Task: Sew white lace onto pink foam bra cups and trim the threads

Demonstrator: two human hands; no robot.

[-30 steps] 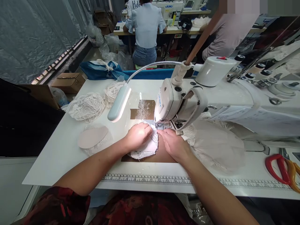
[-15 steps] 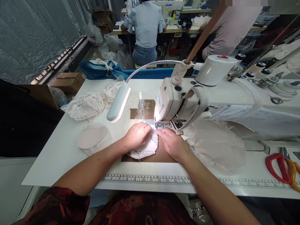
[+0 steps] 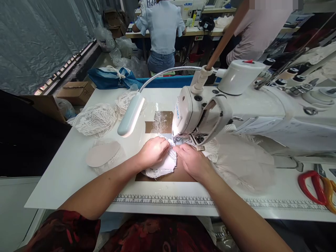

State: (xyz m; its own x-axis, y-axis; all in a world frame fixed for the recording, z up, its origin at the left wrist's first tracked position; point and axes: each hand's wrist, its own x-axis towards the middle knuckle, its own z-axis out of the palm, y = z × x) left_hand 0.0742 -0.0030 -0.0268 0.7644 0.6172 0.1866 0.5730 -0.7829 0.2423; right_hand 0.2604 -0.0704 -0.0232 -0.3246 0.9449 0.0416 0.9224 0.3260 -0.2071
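Note:
A white lace-edged cup piece [image 3: 168, 163] lies under the needle area of a white sewing machine [image 3: 185, 110]. My left hand [image 3: 154, 151] is closed, its curled fingers gripping the piece's upper left part. On the other side my right hand [image 3: 194, 159] has its fingertips together at the piece's right edge, close to the presser foot; the thumb is partly tucked under and the grip is not fully visible. More white lace and sheer fabric [image 3: 241, 159] spreads over the table right of my right hand, partly beneath the machine arm.
Lace bundles [image 3: 96, 120] and an oval pad piece [image 3: 103, 154] lie on the left. A lamp [image 3: 131, 115] hangs over the table on a bendy neck. Red- and orange-handled scissors [image 3: 312, 187] rest at the right, near a printed ruler [image 3: 162, 200]. Two people [image 3: 164, 31] sit beyond.
Both hands and the cup piece stay almost in place at the needle. The whole view shifts very slightly; nothing is let go.

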